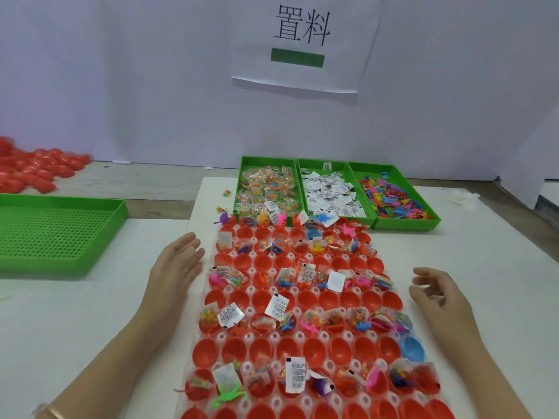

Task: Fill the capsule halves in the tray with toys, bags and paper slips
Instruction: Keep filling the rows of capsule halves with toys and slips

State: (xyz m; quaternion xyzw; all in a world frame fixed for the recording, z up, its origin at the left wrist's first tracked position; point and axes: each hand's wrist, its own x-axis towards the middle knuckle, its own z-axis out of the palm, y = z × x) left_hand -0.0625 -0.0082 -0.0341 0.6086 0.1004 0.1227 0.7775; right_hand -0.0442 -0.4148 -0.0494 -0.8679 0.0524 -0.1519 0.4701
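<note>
A clear plastic tray [211,385] full of red capsule halves [263,297] runs down the middle of the table. Alternate rows hold small toys, clear bags and paper slips [295,378]; the rows between are bare red cups. One blue half [411,349] sits at the right edge. My left hand [175,267] hovers open beside the tray's left side, fingers straight. My right hand [438,293] hangs open off the tray's right side, fingers loosely bent. Neither holds anything.
Behind the tray stand three green bins: bags [266,189], paper slips [329,192], coloured toys [393,198]. An empty green mesh tray [54,234] lies at the left. Loose red capsule halves [33,170] are piled at the far left. A white wall with a sign backs the table.
</note>
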